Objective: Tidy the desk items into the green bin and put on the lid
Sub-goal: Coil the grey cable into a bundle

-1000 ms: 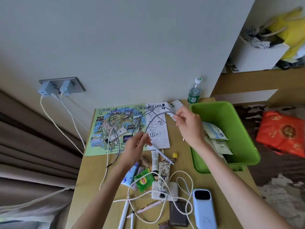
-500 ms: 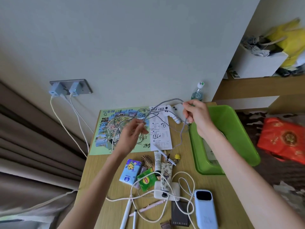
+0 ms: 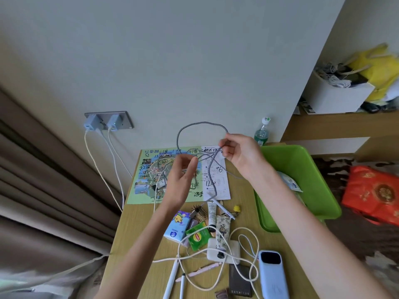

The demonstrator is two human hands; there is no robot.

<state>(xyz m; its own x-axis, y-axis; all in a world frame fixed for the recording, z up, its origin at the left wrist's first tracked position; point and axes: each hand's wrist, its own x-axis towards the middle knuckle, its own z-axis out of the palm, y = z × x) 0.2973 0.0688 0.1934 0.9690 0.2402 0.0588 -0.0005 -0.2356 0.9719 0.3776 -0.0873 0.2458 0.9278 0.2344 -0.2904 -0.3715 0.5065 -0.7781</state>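
Note:
Both hands hold a grey braided cable [image 3: 194, 126] above the wooden desk [image 3: 138, 229]. My right hand [image 3: 239, 152] pinches one strand by the green bin's [image 3: 313, 175] left rim. My left hand [image 3: 183, 175] grips other strands over the map sheet [image 3: 149, 178]. A loop arches up between the two hands, and the cable's plug end hangs down near the hairbrush [image 3: 199, 211]. Paper packets [image 3: 289, 182] lie inside the bin. No lid is in view.
Near me on the desk lie a tissue pack [image 3: 176, 226], a green tea packet [image 3: 197, 235], tubes, pens, a white power bank [image 3: 224, 249] with a white cord, a blue power bank [image 3: 273, 275] and a dark card. A water bottle [image 3: 262, 132] stands by the wall. Chargers [image 3: 101, 124] hang on the wall.
Both hands rose and came closer together, and the grey cable now forms a tall loop above them. The white earbud case seen by my right hand earlier is out of sight.

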